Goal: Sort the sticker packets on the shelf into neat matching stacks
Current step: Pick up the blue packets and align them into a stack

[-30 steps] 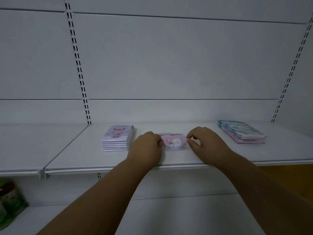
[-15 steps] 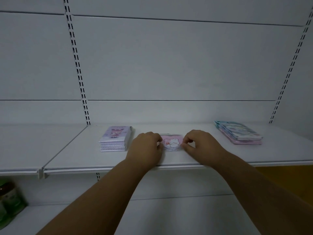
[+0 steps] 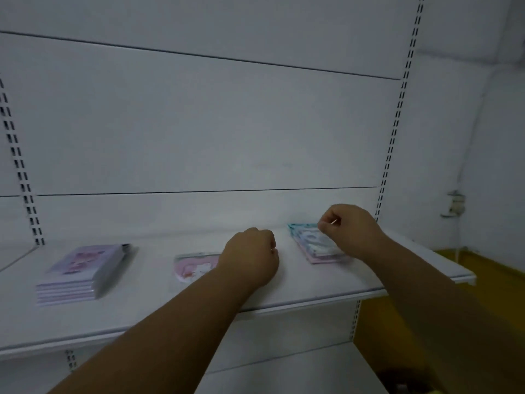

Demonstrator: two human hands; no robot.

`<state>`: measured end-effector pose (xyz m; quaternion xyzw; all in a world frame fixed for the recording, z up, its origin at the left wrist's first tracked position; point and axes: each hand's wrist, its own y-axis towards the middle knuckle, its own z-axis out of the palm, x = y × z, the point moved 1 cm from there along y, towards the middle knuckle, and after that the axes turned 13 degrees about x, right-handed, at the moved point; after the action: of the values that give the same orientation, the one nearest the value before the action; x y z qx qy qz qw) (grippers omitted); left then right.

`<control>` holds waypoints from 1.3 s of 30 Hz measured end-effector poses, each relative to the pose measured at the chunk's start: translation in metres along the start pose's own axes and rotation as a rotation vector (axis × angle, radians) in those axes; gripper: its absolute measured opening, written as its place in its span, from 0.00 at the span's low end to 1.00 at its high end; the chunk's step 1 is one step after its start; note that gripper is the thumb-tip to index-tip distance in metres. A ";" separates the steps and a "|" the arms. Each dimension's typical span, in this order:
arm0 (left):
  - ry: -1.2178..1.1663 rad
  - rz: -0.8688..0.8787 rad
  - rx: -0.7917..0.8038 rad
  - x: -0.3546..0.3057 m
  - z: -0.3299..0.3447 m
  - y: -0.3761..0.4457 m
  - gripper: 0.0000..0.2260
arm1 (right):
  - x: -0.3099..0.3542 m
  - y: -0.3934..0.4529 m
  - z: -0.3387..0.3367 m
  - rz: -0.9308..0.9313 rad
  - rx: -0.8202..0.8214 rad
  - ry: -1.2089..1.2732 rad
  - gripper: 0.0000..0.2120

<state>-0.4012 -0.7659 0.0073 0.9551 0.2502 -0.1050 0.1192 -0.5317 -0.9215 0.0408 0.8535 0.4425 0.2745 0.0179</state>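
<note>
- Nearest, the left hand (image 3: pixel 250 255) is seen curled into a loose fist just right of the pink heart-patterned packets (image 3: pixel 196 265). A second ago its grip, together with the right hand's, was pressed against the sides of that pile; both have since been drawn away to the right. The left grip is closed with the fingers together, and nothing can be seen held in it.
- The pink pile is left lying flat on the shelf (image 3: pixel 147 305), just left of the left grip and partly covered by the wrist. From this it is judged that squaring of this pile is finished.
- Well to the left of both grips, the purple stack (image 3: pixel 82 273) is seen resting on the shelf, its edges aligned and neat.
- Farther back, the right hand (image 3: pixel 352 230) has been carried over to the teal and pink stack (image 3: pixel 315 243), which lies directly under and left of its grip. The layers there are fanned unevenly, so this stack is judged to be the next to be tidied.
- The right grip is pinched, thumb against forefinger; a thin pale sliver shows at the pinch, but whether a packet edge is caught there cannot be told.
- The frame is blurred by motion, so packet counts and prints cannot be made out; the right part of the teal stack is hidden by the right hand.
</note>
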 end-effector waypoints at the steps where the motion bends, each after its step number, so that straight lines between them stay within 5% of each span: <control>1: -0.023 -0.042 0.034 -0.011 0.003 0.013 0.13 | -0.012 0.009 -0.005 0.038 0.010 0.011 0.05; 7: -0.126 -0.198 0.197 -0.063 0.026 0.071 0.19 | -0.063 0.047 0.006 0.167 0.272 -0.018 0.14; 10: -0.127 -0.242 0.136 -0.075 0.042 0.087 0.17 | -0.070 0.054 0.013 0.151 0.310 0.019 0.18; 14: -0.407 -0.352 0.072 -0.082 0.052 0.098 0.18 | -0.078 0.059 0.016 0.166 0.326 0.192 0.18; 21: -1.060 -0.329 -0.075 -0.061 0.040 0.078 0.35 | -0.071 0.059 0.016 0.213 0.284 0.960 0.28; 26: -0.928 -0.174 -0.198 -0.054 0.029 0.041 0.16 | -0.038 0.042 0.025 0.060 0.311 0.966 0.08; 30: -0.865 -0.109 -0.255 -0.045 0.034 0.026 0.15 | -0.020 0.024 0.041 0.009 0.311 1.128 0.06; 39: -0.838 0.026 0.005 -0.022 0.048 0.029 0.14 | -0.027 0.009 0.048 -0.105 0.411 0.758 0.11</control>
<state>-0.4123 -0.8134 -0.0272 0.8331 0.1676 -0.4836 0.2094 -0.5140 -0.9371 -0.0094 0.6545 0.5063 0.4734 -0.3019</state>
